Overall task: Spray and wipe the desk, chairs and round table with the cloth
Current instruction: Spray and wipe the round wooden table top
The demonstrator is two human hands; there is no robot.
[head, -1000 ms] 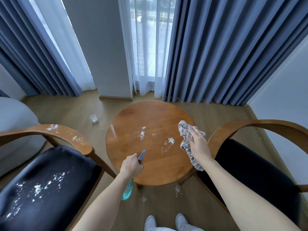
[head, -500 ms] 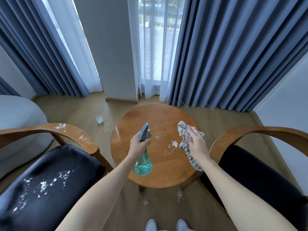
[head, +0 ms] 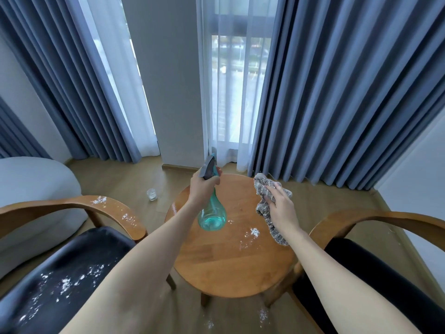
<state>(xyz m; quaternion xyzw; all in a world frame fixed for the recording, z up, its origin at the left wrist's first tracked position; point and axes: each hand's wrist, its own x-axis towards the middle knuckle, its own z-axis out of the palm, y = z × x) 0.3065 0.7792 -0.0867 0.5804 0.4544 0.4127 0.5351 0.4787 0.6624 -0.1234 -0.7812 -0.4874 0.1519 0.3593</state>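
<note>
round table (head: 231, 268) below, left hand (head: 201, 186) grips spray bottle (head: 212, 214) — right hand (head: 281, 208) grips cloth (head: 263, 189)

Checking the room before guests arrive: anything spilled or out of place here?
White crumbs litter the round table, the left chair seat and armrest, and the floor. A small glass stands on the floor.

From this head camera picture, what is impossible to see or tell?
- Desk: outside the head view.
- Round wooden table: legs mostly hidden under its top.
- Teal spray bottle: trigger covered by left hand.
- Grey knitted cloth: partly under right hand.
- Small glass cup: contents too small.
</note>
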